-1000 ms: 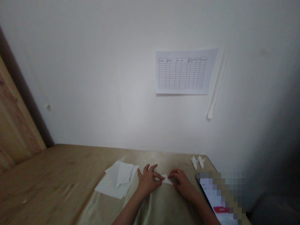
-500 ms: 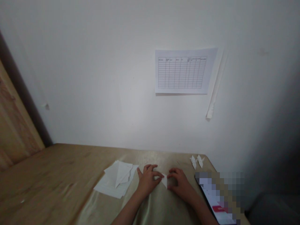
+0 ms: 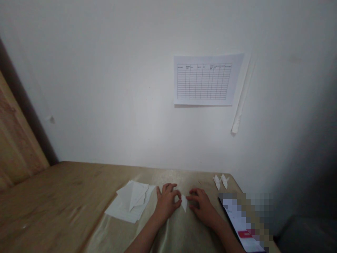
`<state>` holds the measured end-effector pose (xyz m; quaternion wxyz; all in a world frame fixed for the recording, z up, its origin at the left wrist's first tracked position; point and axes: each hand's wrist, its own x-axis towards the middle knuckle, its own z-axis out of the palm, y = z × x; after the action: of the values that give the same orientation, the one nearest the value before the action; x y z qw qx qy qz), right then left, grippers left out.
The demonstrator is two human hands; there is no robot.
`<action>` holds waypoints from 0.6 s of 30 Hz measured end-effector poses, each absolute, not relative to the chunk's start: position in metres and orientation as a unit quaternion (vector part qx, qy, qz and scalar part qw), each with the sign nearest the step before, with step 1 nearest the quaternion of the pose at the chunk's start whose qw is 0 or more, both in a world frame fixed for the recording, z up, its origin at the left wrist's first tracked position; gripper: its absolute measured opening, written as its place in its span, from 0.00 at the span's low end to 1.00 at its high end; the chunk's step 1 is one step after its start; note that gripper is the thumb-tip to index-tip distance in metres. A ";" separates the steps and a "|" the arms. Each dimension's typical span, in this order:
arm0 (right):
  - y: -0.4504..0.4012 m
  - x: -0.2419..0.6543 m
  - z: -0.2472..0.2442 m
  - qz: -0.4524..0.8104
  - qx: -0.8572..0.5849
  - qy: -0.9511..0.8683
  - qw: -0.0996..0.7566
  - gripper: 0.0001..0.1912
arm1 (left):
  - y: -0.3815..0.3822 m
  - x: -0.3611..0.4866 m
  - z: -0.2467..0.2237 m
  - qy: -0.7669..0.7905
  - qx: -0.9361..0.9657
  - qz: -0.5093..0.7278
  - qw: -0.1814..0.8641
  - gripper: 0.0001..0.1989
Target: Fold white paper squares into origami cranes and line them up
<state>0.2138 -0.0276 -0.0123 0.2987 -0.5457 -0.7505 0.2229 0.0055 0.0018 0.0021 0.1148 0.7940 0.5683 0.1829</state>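
Note:
A small white folded paper [image 3: 184,203], kite-shaped with its point toward me, lies on the table between my hands. My left hand [image 3: 167,201] bends its thumb and index finger together in a pinch at the paper's left edge. On the other side, my right hand [image 3: 201,205] has its index fingertip close to the paper's right edge; whether it touches is hard to tell. Its thumb is apart from that finger, and nothing is between them. Left of my left hand is a loose stack of white paper sheets [image 3: 118,209], with a folded sheet [image 3: 137,195] on top.
Two small folded paper figures [image 3: 217,182] sit at the table's far right corner. A phone or tablet [image 3: 246,233], partly pixelated, lies along the right edge. The cloth-covered table [image 3: 65,196] meets a white wall bearing a printed chart [image 3: 202,82]. Wooden furniture [image 3: 18,140] stands left.
The folded paper has become narrower, its right part now turned in. My right thumb and fingers have come away from its right side. The left hand has shifted only slightly.

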 end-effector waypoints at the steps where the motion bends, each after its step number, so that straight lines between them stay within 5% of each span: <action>1: -0.028 0.214 -0.012 0.224 -0.547 -0.750 0.297 0.19 | 0.002 0.005 0.003 0.567 0.796 0.178 0.114 0.08; 18: -0.025 0.214 -0.013 0.230 -0.555 -0.743 0.296 0.20 | -0.003 0.006 -0.005 0.561 0.802 0.148 0.142 0.31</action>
<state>0.2143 -0.0253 -0.0131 0.2957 -0.5550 -0.7428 0.2299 0.0065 -0.0035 -0.0050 0.1424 0.8017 0.5614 0.1482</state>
